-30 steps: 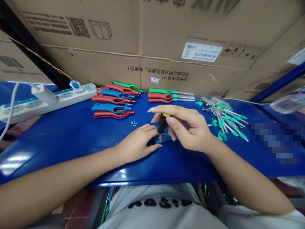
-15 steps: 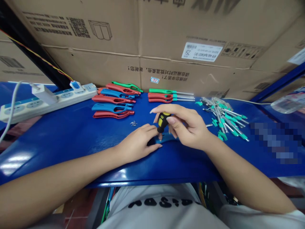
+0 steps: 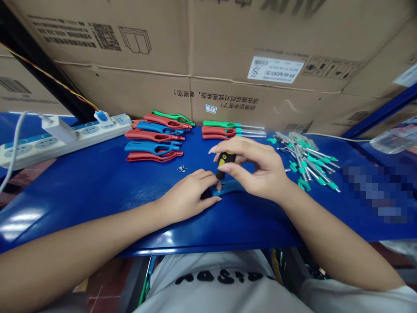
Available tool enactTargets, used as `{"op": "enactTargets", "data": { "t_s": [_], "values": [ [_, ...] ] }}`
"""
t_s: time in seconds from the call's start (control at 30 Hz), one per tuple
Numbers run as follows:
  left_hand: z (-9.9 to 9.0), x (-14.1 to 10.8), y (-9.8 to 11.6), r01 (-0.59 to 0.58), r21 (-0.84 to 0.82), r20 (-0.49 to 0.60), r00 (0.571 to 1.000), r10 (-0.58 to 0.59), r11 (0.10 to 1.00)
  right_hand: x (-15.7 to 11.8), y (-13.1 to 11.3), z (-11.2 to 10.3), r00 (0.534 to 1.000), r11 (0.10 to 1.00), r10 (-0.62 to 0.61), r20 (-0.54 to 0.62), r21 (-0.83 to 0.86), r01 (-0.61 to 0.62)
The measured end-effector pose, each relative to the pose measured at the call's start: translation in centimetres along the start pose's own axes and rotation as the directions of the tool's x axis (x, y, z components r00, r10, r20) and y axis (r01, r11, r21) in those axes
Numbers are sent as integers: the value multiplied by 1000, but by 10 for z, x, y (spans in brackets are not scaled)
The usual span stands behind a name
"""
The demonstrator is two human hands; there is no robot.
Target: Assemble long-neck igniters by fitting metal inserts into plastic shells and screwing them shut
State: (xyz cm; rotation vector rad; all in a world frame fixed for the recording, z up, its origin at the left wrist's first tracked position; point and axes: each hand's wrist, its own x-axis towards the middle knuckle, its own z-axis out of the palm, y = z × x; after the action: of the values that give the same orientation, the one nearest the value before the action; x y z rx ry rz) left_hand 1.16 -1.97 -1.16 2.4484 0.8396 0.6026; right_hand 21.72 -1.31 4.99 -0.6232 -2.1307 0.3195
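My left hand (image 3: 185, 195) is closed on a blue lighter handle (image 3: 232, 187) lying on the blue table, and the fingers hide one end of it. Over that handle, my right hand (image 3: 262, 171) grips a short black-and-yellow screwdriver (image 3: 225, 161) between thumb and fingers. The screwdriver is tilted a little, its shaft pointing down beside my left fingertips; whether its tip sits in a screw cannot be made out. A few small screws (image 3: 181, 168) lie on the table just beyond my left hand.
Several red, blue and green lighter handles (image 3: 153, 146) lie at the back left, near a white power strip (image 3: 68, 141). Lighters with metal tubes (image 3: 233, 130) lie behind my right hand. A pile of metal tubes with green parts (image 3: 309, 163) is to the right. Cardboard boxes (image 3: 146, 82) stand behind.
My right fingers have shifted on the screwdriver, and its handle looks slightly turned and moved a little right. My left hand and the blue lighter handle stay nearly in place.
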Motion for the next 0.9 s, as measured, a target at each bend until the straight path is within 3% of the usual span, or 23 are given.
{"op": "enactTargets", "data": {
  "t_s": [0.13, 0.2, 0.3, 0.37, 0.47, 0.57, 0.67, 0.77, 0.83, 0.9],
  "values": [
    [-1, 1, 2, 1, 3, -4, 1000, -1, 1000, 0, 3, -4, 987, 972, -157, -34, -183, 148],
    [-2, 1, 3, 8, 4, 2, 1000, -8, 1000, -1, 2, -4, 995, 992, -99, 10, -83, 100],
    [-2, 0, 3, 8, 3, 3, 1000, -8, 1000, -1, -2, -1, 994, 986, 52, 95, 153, -66],
    [-1, -1, 1, -4, 11, -5, 1000, 4, 1000, 0, -3, 1, 995, 981, 66, 81, 175, -79],
    [1, -1, -1, -30, 29, -30, 999, 31, 999, 0, -2, 0, 998, 998, -38, -48, -50, 35],
    [1, -1, -1, -32, 23, -30, 999, 32, 999, -1, -2, -4, 990, 970, -126, -60, -217, 111],
    [-1, 0, 1, -5, 11, 0, 1000, 5, 1000, -2, -4, -4, 1000, 1000, -10, -14, 3, 10],
    [-3, 0, 3, -3, 2, -7, 1000, 3, 1000, 0, -7, -3, 994, 964, 80, 69, 248, -94],
    [-2, -1, 3, -7, 8, -9, 1000, 7, 1000, 2, -9, -3, 996, 968, 60, 73, 241, -76],
    [0, -2, 1, -17, 28, -13, 1000, 18, 999, 3, -10, -3, 999, 992, 3, 43, 127, -9]
  ]
}}
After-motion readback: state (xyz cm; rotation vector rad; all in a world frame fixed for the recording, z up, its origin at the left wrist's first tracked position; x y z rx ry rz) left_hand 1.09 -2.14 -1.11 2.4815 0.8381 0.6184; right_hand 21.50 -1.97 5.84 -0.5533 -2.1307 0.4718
